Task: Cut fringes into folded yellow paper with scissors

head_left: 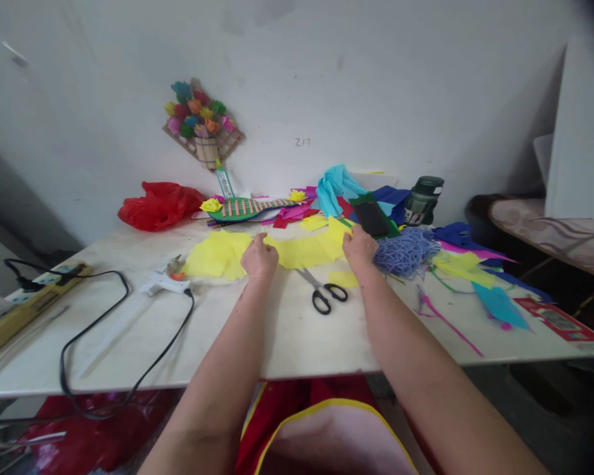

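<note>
Both my arms reach forward over a white table [287, 336]. My left hand [259, 257] and my right hand [359, 250] each pinch an end of a yellow paper sheet [307, 251] that lies flat between them. More yellow paper [215, 258] spreads to the left of my left hand. Black-handled scissors [321, 291] lie on the table just in front of the sheet, between my forearms. A small yellow scrap [342, 279] rests beside the scissors.
A white glue gun [164, 284] with a black cord [94, 330] lies left, near a power strip [24, 300]. Purple yarn [406, 254], coloured paper scraps [475, 270], a dark jar [422, 199] and a red bag [158, 204] crowd the back. A paper-flower craft [202, 125] hangs on the wall.
</note>
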A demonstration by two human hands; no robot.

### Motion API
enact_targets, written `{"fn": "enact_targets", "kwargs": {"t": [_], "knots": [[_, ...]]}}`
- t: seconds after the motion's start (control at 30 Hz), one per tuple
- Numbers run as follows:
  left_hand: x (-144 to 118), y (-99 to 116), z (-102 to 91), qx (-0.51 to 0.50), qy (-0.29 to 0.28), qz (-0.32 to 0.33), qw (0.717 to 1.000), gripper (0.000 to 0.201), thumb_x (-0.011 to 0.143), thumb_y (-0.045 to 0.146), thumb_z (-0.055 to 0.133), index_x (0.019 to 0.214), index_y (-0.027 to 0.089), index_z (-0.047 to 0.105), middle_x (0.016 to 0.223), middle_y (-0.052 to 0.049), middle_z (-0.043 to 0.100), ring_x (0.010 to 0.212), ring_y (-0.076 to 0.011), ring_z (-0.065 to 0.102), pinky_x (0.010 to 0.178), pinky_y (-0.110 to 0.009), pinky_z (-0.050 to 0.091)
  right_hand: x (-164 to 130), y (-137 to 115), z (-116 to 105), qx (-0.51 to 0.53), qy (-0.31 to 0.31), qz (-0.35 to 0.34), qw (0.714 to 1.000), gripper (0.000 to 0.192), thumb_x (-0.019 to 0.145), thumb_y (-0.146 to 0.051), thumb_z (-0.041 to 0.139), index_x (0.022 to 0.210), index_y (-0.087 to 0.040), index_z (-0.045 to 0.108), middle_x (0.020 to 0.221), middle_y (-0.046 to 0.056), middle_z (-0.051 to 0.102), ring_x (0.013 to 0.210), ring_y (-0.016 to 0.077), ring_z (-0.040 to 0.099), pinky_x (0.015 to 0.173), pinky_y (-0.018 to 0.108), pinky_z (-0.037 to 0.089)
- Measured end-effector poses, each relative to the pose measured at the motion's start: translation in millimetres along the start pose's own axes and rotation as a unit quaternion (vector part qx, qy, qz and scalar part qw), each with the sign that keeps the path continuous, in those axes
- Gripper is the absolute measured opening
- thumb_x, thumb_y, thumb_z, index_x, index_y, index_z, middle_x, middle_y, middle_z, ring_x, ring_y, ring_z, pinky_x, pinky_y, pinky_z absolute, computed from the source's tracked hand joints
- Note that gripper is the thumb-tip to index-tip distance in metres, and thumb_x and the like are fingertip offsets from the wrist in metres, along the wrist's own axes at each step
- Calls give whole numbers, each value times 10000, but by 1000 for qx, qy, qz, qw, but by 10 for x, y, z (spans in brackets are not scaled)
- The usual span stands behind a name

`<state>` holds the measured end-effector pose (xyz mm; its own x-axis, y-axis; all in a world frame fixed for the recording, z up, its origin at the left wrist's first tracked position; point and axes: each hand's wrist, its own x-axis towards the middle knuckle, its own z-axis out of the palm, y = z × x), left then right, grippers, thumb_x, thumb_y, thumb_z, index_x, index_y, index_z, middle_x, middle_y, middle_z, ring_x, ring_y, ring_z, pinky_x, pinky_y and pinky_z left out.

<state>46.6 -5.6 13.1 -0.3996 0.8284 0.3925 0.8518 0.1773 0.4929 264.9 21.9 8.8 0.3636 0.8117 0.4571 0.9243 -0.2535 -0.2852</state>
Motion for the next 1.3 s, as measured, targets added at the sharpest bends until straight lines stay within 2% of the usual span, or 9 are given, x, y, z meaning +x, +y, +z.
{"fn": "enact_targets", "kwargs": {"t": [0.13,0.33,0.47,0.63,0.77,0.83,1.0,1.17,1.3], "knots": [[-1,-4,3,-14,10,6,1000,387,762,197,407,1128,286,497,988,-37,632,901,-218,577,695,-317,417,-14,-38,41,15,-13,-72,997,293,841,-316,380,1041,-197,558,983,91,624,888,213,559,709,288,362],[5,-20,17,-13,6,4,1000,377,764,185,403,1112,284,509,966,-38,636,891,-218,580,686,-317,419,-3,-43,69,44,-124,-209,969,352,829,-453,392,924,-198,615,1036,57,611,1000,180,502,811,263,338],[13,-28,25,-11,-1,-1,1000,382,765,183,402,1118,285,509,964,-39,638,888,-218,581,683,-316,419,32,-7,87,44,-107,-161,980,426,860,-471,298,940,-199,617,1046,61,607,998,179,510,813,276,340],[6,-19,4,-14,16,-6,1000,385,762,185,398,1113,289,519,981,-27,637,893,-213,577,682,-311,418,41,1,91,-30,-107,-76,991,435,799,-478,407,1034,-161,592,1040,122,604,992,235,521,809,338,350],[0,-9,-21,-18,15,-16,1000,379,772,185,394,1118,288,510,991,-31,632,898,-208,574,690,-309,414,34,-5,92,-56,-110,-47,991,595,736,-583,430,1015,-84,594,1055,188,579,1037,286,492,845,380,336],[0,-10,-24,-20,15,-16,1000,377,773,186,393,1119,286,508,990,-34,630,898,-212,574,689,-312,414,37,1,94,-58,-101,-43,992,593,726,-572,453,1015,-73,588,1066,195,568,1045,289,484,852,382,333],[9,-21,-17,-22,19,-19,999,380,762,180,398,1105,288,519,973,-32,636,881,-220,579,674,-318,415,30,-23,75,-33,-85,-107,990,479,748,-496,461,1058,-146,565,1080,134,559,1028,259,489,849,374,342],[16,-25,-23,-16,10,-26,999,378,768,193,401,1117,289,511,977,-36,637,891,-218,579,684,-317,415,-74,-188,50,-32,-138,-187,972,494,738,-542,443,1035,-173,582,1105,124,527,1012,270,483,820,370,366],[22,-22,-33,-11,6,-36,999,381,768,192,399,1119,295,510,983,-37,635,899,-222,578,692,-324,417,-154,-289,37,-62,-165,-200,964,430,730,-415,482,1065,-162,571,1118,142,514,1027,283,459,810,375,374]]}}
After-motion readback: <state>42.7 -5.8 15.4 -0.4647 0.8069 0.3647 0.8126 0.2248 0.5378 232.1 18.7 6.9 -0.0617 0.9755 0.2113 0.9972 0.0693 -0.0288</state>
